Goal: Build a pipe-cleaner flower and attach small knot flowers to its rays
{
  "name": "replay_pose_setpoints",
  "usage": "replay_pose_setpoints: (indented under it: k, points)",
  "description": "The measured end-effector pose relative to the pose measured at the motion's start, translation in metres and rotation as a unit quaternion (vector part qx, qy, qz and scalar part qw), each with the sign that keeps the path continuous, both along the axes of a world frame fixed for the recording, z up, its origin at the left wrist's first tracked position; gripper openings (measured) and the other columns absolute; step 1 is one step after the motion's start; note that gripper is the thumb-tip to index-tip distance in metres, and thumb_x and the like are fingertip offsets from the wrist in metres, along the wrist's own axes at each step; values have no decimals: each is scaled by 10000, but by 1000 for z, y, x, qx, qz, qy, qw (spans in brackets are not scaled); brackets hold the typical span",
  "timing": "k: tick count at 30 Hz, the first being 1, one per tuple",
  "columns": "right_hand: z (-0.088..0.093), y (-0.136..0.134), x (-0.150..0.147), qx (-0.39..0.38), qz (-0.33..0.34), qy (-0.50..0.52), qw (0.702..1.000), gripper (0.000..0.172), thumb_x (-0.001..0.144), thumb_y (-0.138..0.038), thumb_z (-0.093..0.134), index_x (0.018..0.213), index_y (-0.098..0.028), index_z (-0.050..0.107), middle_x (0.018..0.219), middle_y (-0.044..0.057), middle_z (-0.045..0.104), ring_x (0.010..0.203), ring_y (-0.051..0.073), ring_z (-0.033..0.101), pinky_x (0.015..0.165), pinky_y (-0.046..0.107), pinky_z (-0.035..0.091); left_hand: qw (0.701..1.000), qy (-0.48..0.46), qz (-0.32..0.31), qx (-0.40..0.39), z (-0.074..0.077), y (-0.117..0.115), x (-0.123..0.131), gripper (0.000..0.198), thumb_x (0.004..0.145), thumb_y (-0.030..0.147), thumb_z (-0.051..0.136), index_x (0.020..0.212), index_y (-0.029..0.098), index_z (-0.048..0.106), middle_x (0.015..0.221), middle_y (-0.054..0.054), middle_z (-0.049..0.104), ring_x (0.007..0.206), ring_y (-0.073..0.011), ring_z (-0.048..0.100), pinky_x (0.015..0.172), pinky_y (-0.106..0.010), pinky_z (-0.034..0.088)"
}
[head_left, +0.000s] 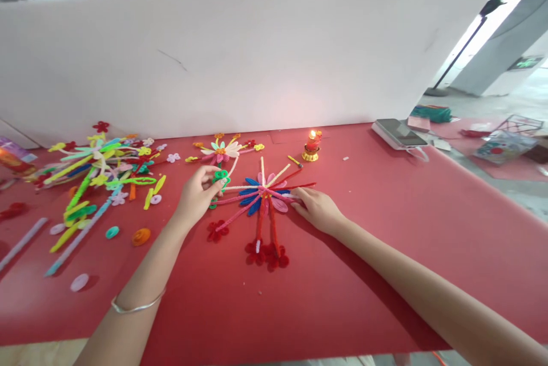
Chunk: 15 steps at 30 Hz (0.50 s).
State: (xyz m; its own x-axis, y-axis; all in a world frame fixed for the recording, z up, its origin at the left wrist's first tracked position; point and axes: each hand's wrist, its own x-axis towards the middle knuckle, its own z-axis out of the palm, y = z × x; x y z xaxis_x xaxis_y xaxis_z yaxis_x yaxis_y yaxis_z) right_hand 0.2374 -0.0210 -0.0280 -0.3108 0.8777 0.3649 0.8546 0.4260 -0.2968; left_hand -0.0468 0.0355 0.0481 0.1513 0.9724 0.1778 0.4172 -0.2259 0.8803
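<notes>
A pipe-cleaner flower (265,192) with blue and pink petals and long white, pink and red stems lies on the red tabletop. Small dark red flowers (277,256) tip the stems at its front. My left hand (199,194) pinches a small green flower (221,179) near the end of a white stem, left of the centre. On the right side, my right hand (315,207) has its fingers closed at the petals and a pale stem. Behind my left hand sits a second pipe-cleaner flower (220,153) with pink and cream petals.
A lit candle (313,142) in a gold holder stands behind my right hand. Colourful pipe-cleaner pieces (96,160) pile up at left. A white device (400,133) lies at back right, before the white board (265,57). Loose coils (141,236) lie front left.
</notes>
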Motion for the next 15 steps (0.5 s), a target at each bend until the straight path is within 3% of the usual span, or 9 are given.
replay_pose_setpoints:
  k: [9,15]
  points:
    - [10,11,-17,33,5,72,997,271,931,-293,325,1099,-207,519,968,83,628,939,193,552,750,285,428,999,-8,-32,-14,-5,-6,5,346,681,413,659,886,201,479,709,24,595,606,-130,592,630,-271,492]
    - [6,9,-11,71,-37,126,989,279,927,-305,334,1001,-199,581,771,68,616,796,193,548,679,280,441,989,59,-121,-62,-12,-18,20,226,730,382,611,826,182,568,629,20,595,605,-149,598,647,-289,496]
